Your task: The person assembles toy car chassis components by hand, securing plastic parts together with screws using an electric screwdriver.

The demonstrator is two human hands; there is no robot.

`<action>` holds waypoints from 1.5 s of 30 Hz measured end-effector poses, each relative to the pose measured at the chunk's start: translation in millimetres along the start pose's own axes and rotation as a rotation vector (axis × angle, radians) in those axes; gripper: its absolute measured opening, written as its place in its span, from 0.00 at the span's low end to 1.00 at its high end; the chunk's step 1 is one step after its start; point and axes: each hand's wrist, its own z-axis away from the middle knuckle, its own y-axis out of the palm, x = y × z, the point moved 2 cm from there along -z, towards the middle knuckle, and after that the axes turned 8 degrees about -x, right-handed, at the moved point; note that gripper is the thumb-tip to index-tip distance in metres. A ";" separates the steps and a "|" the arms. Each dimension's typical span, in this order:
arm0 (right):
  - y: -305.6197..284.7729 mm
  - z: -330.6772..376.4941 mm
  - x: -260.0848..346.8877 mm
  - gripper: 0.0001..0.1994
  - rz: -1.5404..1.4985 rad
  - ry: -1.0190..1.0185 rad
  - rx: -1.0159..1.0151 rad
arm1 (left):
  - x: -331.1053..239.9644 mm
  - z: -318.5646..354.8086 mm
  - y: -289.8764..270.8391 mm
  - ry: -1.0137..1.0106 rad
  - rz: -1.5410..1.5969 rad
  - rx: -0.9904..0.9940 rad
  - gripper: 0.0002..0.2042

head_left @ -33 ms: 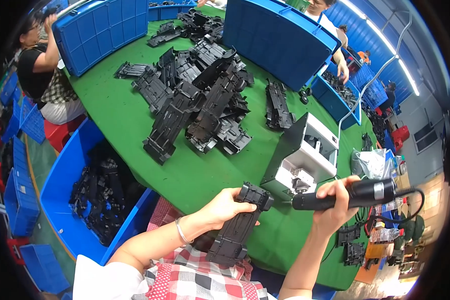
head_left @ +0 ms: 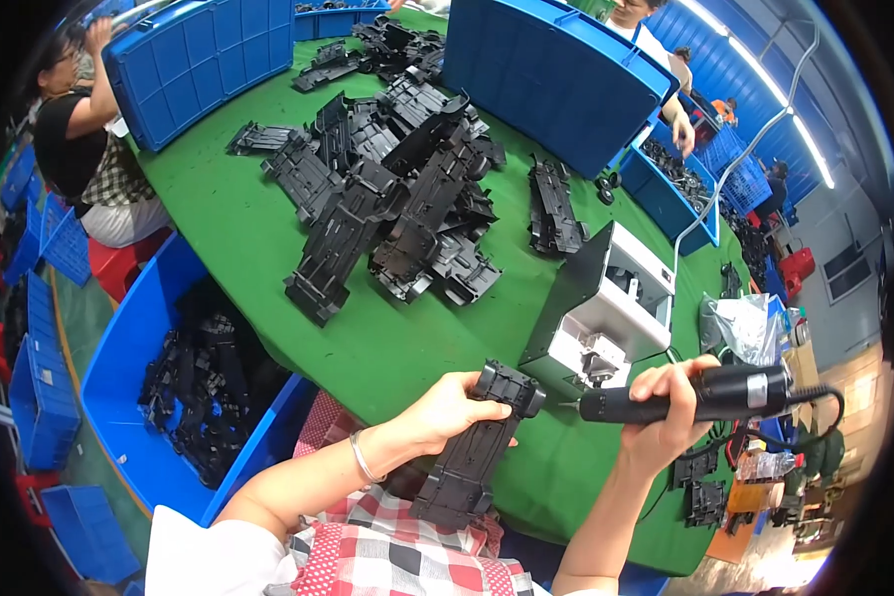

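Observation:
Close to my body, my left hand (head_left: pixel 464 405) grips a long black plastic chassis part (head_left: pixel 469 459) by its far end, thumb on top. The part's lower end reaches over my checked apron. My right hand (head_left: pixel 666 402) is wrapped round a black corded electric screwdriver (head_left: pixel 717 394), held level with its thin bit pointing left. That bit is just in front of a white and grey screw feeder (head_left: pixel 606 308), a little apart from its metal outlet, and right of the held part. Whether a screw sits on the bit is too small to tell.
A heap of similar black parts (head_left: pixel 387 189) covers the middle of the green table (head_left: pixel 407 343). Blue bins (head_left: pixel 556 79) stand at the back. A deep blue bin (head_left: pixel 119 397) of black parts is at my left. Two people work across the table. A clear bag (head_left: pixel 740 328) lies right.
The screwdriver has shifted very slightly away from the feeder's outlet, and its bit now shows. My left hand and the chassis part have hardly moved.

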 end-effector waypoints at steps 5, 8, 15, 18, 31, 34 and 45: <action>9.5 19.0 3.2 0.13 -0.074 -0.012 0.032 | 1.1 -2.8 2.6 -0.012 -0.021 0.009 0.14; 10.7 22.7 -4.8 0.13 -0.047 -0.032 0.069 | 0.2 -0.9 8.6 -0.029 -0.034 0.002 0.14; 7.0 34.8 -9.3 0.16 -0.017 -0.011 0.203 | 1.0 -0.5 14.2 0.015 -0.172 0.041 0.10; -0.1 34.2 -9.3 0.15 0.003 0.050 0.275 | 10.7 0.8 12.2 -0.054 -0.134 0.139 0.12; 1.5 -19.1 -14.4 0.10 0.232 -0.203 0.017 | 17.9 -6.9 1.0 -0.089 -0.165 0.131 0.12; 0.4 -19.3 -12.8 0.11 0.124 0.050 0.060 | 19.5 -6.9 2.6 -0.073 -0.172 0.124 0.11; 21.1 31.1 -26.2 0.12 -0.059 0.114 0.108 | 17.8 -7.1 7.9 -0.086 -0.156 0.117 0.09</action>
